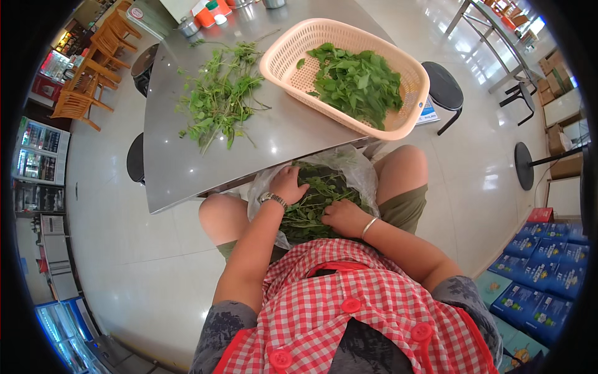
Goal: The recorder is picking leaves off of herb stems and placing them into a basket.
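Note:
A translucent plastic bag [362,168] lies open between my knees, below the table edge, with leafy green stems [322,194] inside. My left hand [286,183], with a metal watch on its wrist, reaches into the bag's left side; its fingers bend down among the greens. On the right, my right hand [346,219] rests on the stems with curled fingers, a bangle at its wrist. The greens hide the fingertips of both hands, so any grip is unclear. Picked green leaves [357,82] fill much of a peach plastic basket [292,89] at the table's right corner.
A loose pile of leafy stems [222,93] spreads over the steel table [175,163], left of the basket. Lidded metal pots [188,26] stand at its far edge. Black stools [441,84] flank the table. Blue cartons [532,299] are stacked on the floor at right.

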The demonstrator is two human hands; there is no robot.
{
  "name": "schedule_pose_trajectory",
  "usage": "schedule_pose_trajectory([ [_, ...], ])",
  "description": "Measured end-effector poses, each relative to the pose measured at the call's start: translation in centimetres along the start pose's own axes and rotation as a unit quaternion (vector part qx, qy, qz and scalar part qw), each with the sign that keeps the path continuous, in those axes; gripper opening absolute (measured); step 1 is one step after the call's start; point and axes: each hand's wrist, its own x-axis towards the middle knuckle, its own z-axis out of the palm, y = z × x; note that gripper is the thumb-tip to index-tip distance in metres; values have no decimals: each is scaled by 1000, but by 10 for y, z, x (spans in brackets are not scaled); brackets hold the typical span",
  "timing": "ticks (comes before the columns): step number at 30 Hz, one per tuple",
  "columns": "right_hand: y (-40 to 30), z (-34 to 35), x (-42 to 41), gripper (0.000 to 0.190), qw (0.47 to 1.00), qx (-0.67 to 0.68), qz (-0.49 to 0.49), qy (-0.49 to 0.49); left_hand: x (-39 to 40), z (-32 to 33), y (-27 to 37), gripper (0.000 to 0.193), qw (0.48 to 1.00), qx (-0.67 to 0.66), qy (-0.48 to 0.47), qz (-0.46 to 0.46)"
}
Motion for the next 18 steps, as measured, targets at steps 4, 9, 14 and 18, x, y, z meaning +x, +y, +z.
schedule_pose_trajectory([
  [4, 7, -1, -8, 14, 998, -20, 54, 3, 1, -10, -7, 58, 987, 81, -87, -105],
  [9, 31, -40, -2, 17, 986, -54, 150, 56, -10, -55, -20, 46, 990, 60, -32, -120],
  [14, 50, -50, 2, 21, 963, -59, 178, 192, -25, -73, -12, 29, 987, 66, -91, -112],
  [18, 67, -8, -6, 20, 986, -97, 132, -5, -31, -58, 0, 29, 1000, 16, 3, 22],
])
